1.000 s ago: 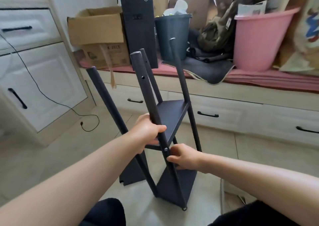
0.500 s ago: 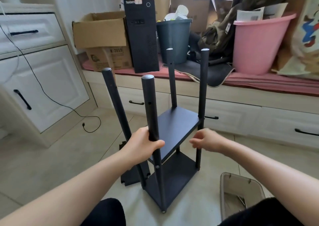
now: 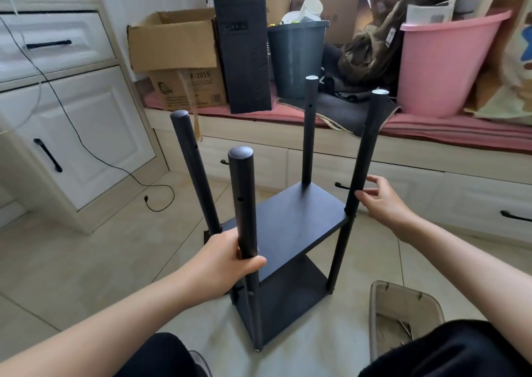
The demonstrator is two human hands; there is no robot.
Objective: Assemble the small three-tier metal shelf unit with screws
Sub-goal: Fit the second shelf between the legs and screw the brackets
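shelf unit point(image 3: 290, 232) stands upright on the tiled floor point(image 3: 86, 261) right in front of the person, with two dark panels fixed between its four posts and the post tops bare above the upper panel, so a third tier looks not yet fitted. relative to the shelf unit, a shallow tray point(image 3: 403, 319) lies on the floor just beside its right foot, probably keeping hardware within reach, though its contents are too dim to name. behind the shelf unit runs a low bench with a cardboard box point(image 3: 172, 42), a black computer tower point(image 3: 243, 48), a dark bin point(image 3: 296, 57) and a pink tub point(image 3: 443, 65). the left hand point(image 3: 227, 261) wraps the near left post point(image 3: 244, 204) just above the upper panel, thumb across the front, likely to steady the frame. the right hand point(image 3: 383, 201) reaches toward the near right post point(image 3: 362, 163) with fingers spread and relaxed; its fingertips point(image 3: 361, 195) are at the post, and whether they touch it is hard to tell. both forearms stretch forward from the lower edge of view.
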